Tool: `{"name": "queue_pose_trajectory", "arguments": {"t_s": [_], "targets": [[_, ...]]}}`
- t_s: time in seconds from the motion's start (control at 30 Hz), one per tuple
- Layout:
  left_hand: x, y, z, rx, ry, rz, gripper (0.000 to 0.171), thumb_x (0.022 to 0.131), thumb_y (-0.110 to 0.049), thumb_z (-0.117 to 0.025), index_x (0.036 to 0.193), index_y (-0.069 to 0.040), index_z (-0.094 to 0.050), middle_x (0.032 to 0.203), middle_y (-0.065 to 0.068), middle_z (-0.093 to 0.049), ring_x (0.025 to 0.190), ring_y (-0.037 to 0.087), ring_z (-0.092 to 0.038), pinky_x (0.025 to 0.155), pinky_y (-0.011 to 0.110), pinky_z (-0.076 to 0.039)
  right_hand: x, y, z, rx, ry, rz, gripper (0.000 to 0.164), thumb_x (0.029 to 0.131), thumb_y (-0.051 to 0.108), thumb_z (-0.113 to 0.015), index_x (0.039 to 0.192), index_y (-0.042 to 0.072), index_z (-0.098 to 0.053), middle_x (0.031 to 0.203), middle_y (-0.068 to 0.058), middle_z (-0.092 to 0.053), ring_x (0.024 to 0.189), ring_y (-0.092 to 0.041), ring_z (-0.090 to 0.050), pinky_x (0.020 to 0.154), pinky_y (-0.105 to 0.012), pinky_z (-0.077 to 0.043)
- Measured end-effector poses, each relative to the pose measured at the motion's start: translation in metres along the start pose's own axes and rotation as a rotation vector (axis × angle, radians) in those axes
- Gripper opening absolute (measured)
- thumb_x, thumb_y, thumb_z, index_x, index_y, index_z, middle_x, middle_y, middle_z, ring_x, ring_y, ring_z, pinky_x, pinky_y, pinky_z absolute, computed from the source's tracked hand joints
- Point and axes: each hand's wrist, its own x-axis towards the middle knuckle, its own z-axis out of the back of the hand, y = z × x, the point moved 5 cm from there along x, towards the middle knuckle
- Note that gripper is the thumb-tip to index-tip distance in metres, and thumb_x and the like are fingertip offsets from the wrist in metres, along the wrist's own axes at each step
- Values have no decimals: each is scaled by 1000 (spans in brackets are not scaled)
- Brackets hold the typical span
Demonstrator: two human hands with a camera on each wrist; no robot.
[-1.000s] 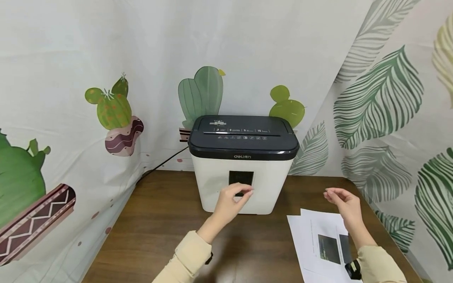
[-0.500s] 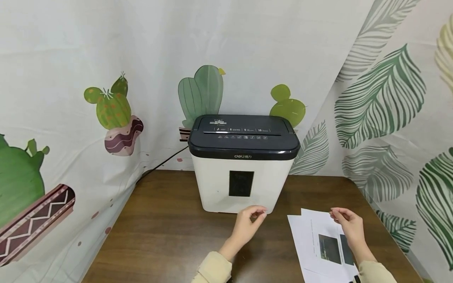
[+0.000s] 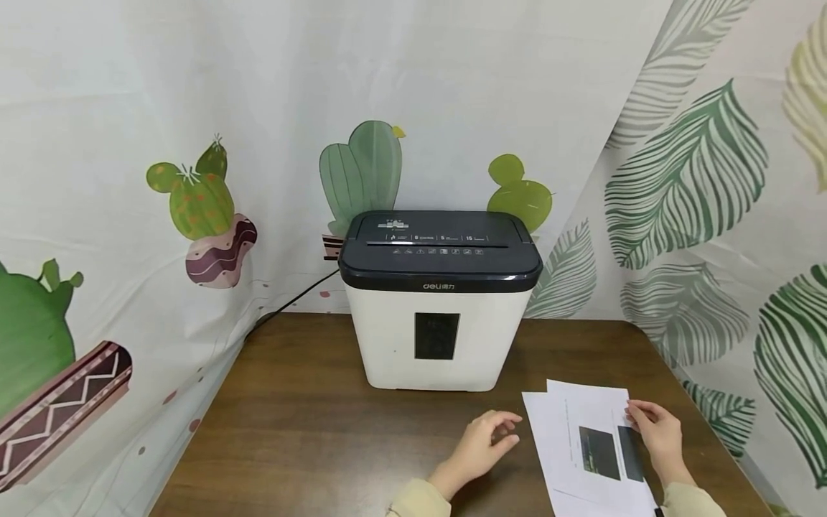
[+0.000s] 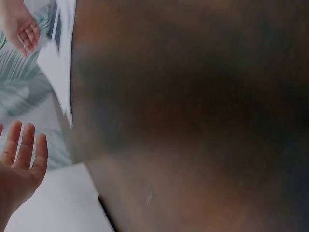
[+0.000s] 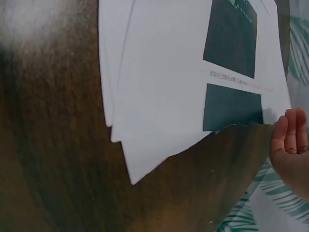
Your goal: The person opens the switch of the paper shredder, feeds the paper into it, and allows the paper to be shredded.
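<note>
A white paper shredder (image 3: 439,316) with a black top stands at the back middle of the brown table (image 3: 304,416). A small stack of printed sheets (image 3: 584,445) lies front right, shown close up as the sheets (image 5: 183,82) in the right wrist view. My left hand (image 3: 492,436) hovers low over the table just left of the stack, fingers relaxed and holding nothing; its straight fingers (image 4: 26,150) show in the left wrist view. My right hand (image 3: 649,425) rests at the right edge of the top sheet, its fingertips (image 5: 288,137) touching that edge.
A black power cable (image 3: 291,300) runs from the shredder's back left off the table. Printed cactus and leaf curtains (image 3: 698,215) close in the table at the back, left and right. Bare tabletop lies left of the shredder.
My left hand came down from the shredder's front window and moved right toward the stack. My right hand dropped from mid-air onto the right edge of the sheets.
</note>
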Motion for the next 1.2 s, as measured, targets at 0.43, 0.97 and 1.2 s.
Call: {"name": "queue_pose_trajectory", "arguments": {"t_s": [0.43, 0.97, 1.2], "targets": [[-11, 0, -25, 85, 101, -29, 23, 87, -18, -55, 109, -13, -57, 94, 1, -62, 85, 3, -57, 71, 9, -42, -34, 35, 6, -572, 4, -89, 44, 80, 26, -56, 98, -15, -55, 84, -27, -62, 84, -44, -53, 69, -46, -41], [-11, 9, -18, 54, 84, -1, 22, 88, -18, -53, 109, -12, -58, 94, 0, -63, 86, 3, -57, 72, 12, -43, -29, 39, 6, -514, 39, -37, 31, 78, 14, -59, 90, -14, -58, 62, -8, -60, 53, -4, -45, 53, -25, -36], [-10, 11, -12, 73, 57, -22, 23, 87, -18, -55, 109, -12, -57, 93, -1, -62, 85, 3, -57, 72, 11, -42, -19, 53, 3, -446, 149, 145, 34, 80, 21, -63, 85, -12, -58, 67, -10, -62, 55, 0, -46, 50, -21, -37]]}}
